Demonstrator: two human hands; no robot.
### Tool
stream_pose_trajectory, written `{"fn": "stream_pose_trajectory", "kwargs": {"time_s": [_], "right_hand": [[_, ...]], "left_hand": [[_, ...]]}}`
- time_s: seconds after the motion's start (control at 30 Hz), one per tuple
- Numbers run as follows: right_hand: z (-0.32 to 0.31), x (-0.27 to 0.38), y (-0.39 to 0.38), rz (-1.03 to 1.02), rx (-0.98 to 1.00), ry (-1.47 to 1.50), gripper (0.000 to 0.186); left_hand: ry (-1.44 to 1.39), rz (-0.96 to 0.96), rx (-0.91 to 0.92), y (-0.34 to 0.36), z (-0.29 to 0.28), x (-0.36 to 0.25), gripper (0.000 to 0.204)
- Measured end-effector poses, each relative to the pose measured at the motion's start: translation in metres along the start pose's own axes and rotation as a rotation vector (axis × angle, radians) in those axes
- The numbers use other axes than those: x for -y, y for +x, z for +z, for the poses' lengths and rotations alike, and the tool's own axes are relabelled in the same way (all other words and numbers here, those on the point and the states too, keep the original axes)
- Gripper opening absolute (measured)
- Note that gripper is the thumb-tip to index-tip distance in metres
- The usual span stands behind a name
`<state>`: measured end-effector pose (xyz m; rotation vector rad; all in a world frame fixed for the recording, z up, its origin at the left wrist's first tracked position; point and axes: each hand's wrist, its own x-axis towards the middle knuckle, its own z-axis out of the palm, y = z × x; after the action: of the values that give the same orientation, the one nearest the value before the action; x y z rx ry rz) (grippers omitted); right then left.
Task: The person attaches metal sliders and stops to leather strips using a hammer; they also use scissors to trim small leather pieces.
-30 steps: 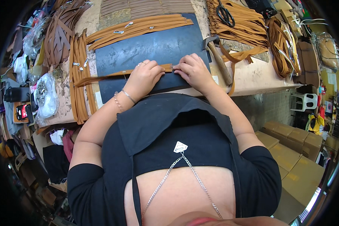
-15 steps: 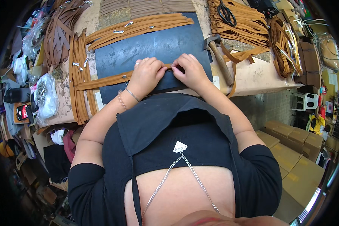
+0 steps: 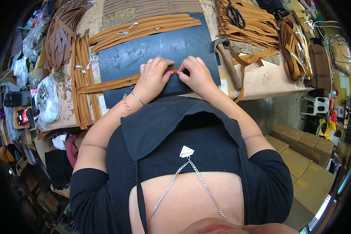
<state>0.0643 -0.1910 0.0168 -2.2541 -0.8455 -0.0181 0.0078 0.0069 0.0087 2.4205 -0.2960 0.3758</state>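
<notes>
A brown zipper [image 3: 109,84] runs across the near part of a dark flat board [image 3: 156,46], with a small metal slider [image 3: 129,80] on it. Over the zipper's right part lies my left hand [image 3: 152,77], its thumb and forefinger apart, with a bit of brown tape showing between them. My right hand [image 3: 198,76] pinches the zipper's right end, thumb and fingertips pressed close together. The very end is hidden by those fingers. More brown zippers [image 3: 144,30] lie along the board's far edge, with loose metal sliders on them.
Right of the board lies a wooden-handled hammer [image 3: 229,65]. Black scissors [image 3: 235,16] rest on a brown zipper pile [image 3: 247,27]. Other zippers [image 3: 80,78] hang over the table's near edge at left. Clear plastic bags [image 3: 48,99] stand farther left. Cardboard boxes [image 3: 306,167] are stacked below right.
My left forefinger has lifted off and stretched forward, parting from the thumb. My right hand stays at the zipper's end, almost unmoved.
</notes>
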Motion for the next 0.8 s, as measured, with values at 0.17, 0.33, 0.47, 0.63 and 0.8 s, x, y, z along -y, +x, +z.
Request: {"fn": "stream_pose_trajectory", "kwargs": {"time_s": [0.17, 0.33, 0.47, 0.63, 0.8], "right_hand": [[-0.005, 0.007, 0.003, 0.121, 0.018, 0.115, 0.013], [-0.005, 0.007, 0.001, 0.058, -0.011, 0.034, 0.011], [-0.003, 0.002, -0.001, 0.019, -0.027, 0.019, 0.009], [-0.004, 0.001, -0.005, -0.162, -0.043, -0.143, 0.010], [-0.013, -0.008, -0.012, -0.099, -0.077, -0.125, 0.018]], "left_hand": [[0.013, 0.069, 0.016, -0.003, -0.004, 0.003, 0.015], [0.030, 0.111, -0.028, -0.004, -0.004, 0.003, 0.011], [0.036, 0.118, -0.046, -0.004, -0.002, 0.006, 0.011], [-0.015, 0.025, 0.008, -0.003, -0.001, 0.009, 0.012], [0.119, 0.060, 0.067, -0.003, -0.005, 0.008, 0.024]]}}
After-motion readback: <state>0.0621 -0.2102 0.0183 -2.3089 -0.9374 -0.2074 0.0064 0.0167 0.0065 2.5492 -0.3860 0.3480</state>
